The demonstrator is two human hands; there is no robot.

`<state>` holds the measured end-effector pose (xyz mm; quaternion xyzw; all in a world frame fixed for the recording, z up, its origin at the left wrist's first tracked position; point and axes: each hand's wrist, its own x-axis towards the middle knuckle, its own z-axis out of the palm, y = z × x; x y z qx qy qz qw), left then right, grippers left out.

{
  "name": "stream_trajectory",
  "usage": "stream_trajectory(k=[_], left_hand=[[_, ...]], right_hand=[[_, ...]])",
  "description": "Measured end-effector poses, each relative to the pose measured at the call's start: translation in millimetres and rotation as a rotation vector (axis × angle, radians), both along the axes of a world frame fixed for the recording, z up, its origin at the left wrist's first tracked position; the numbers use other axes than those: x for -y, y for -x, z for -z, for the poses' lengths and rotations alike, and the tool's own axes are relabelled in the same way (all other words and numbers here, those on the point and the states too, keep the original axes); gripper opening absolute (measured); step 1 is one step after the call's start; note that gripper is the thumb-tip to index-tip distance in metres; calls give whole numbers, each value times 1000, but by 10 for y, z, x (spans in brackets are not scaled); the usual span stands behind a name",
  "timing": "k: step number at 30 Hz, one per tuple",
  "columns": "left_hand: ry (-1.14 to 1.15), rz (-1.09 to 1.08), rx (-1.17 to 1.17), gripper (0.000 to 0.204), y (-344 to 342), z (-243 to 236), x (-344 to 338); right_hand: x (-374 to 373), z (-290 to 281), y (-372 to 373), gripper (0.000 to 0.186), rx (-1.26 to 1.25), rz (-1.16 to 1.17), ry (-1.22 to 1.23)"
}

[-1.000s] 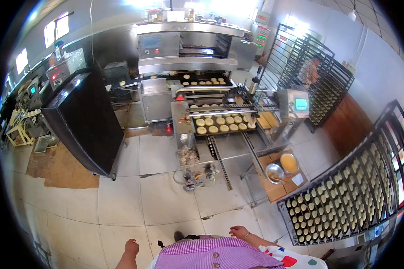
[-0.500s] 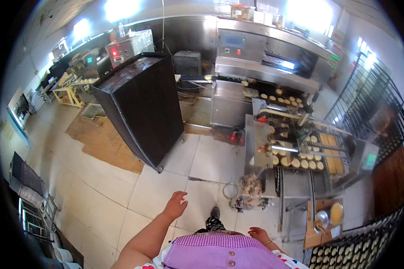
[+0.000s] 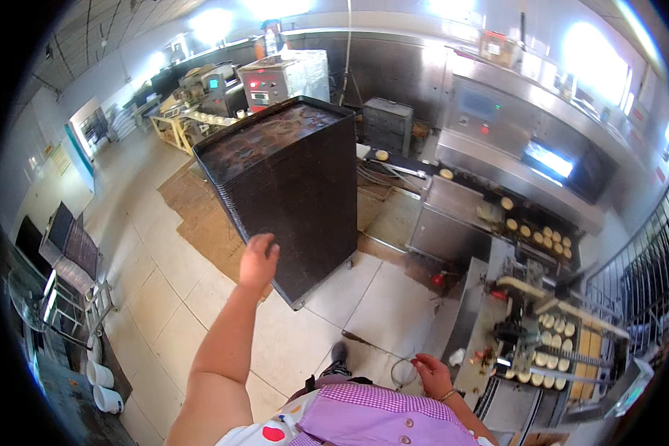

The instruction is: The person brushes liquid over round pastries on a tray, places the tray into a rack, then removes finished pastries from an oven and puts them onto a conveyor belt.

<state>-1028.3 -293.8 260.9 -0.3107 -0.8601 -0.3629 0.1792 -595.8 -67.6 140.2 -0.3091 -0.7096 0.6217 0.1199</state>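
A tall stack of black baking trays point(image 3: 305, 215) stands on castors ahead of me, its stained top tray facing up. My left hand point(image 3: 259, 262) is stretched forward in front of the stack's near left corner, empty, with fingers loosely apart. Whether it touches the trays I cannot tell. Low at my right side, my right hand point(image 3: 432, 375) hangs with nothing in it, fingers bent a little and apart. It is nearest to the machine with round pale pastries point(image 3: 550, 360) lying in rows.
A conveyor point(image 3: 468, 186) carrying round pastries runs along the steel oven point(image 3: 483, 119) at the back right. Flattened cardboard point(image 3: 193, 215) covers the floor left of the stack. A wheeled rack point(image 3: 82, 275) and white buckets point(image 3: 105, 399) stand at the far left.
I have come closer to the tray stack and my view has turned left. My left hand has risen toward the stack. More of my right hand and forearm shows.
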Motion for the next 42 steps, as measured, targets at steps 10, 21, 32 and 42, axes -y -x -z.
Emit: stream_trajectory(k=[10, 21, 32, 42], left_hand=[[254, -513, -502, 28, 1927, -404, -368], [166, -585, -480, 10, 2154, -789, -620], [168, -366, -287, 16, 1030, -954, -122], [-1178, 167, 819, 82, 1087, -933, -474]], right_hand=[[-873, -129, 2188, 24, 38, -236, -92], [-1635, 218, 3419, 20, -39, -197, 131], [-1383, -1669, 5193, 28, -608, -246, 930], [-2294, -1196, 4707, 32, -660, 147, 971]])
